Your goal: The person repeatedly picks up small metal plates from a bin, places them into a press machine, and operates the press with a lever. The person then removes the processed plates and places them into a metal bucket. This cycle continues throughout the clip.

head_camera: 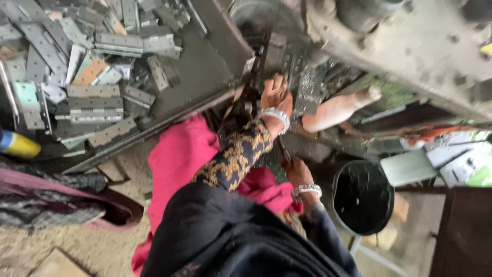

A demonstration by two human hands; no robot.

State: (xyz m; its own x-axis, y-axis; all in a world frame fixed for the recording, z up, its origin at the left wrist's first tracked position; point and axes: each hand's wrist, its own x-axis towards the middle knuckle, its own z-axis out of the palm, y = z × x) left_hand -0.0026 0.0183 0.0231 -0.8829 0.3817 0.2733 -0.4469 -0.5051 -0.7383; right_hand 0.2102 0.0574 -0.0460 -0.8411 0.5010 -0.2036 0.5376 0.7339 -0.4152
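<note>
Head view: left hand (pixel 275 95) presses fingers spread on a hinge plate (pixel 309 92) at the far machine; right hand (pixel 297 172), nearer, grips a dark tool (pixel 284 151) beside the black bucket (pixel 363 197).

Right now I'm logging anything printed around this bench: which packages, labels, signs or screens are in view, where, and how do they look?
Printed sheets or cartons: far right edge, flat, white and green, too blurred to tell apart.
Pale green flat box or panel: right, above the black bucket, rectangular, plain.
Yellow and blue cylinder: left edge, lying down; no label discernible.
No signs or screens.
</note>
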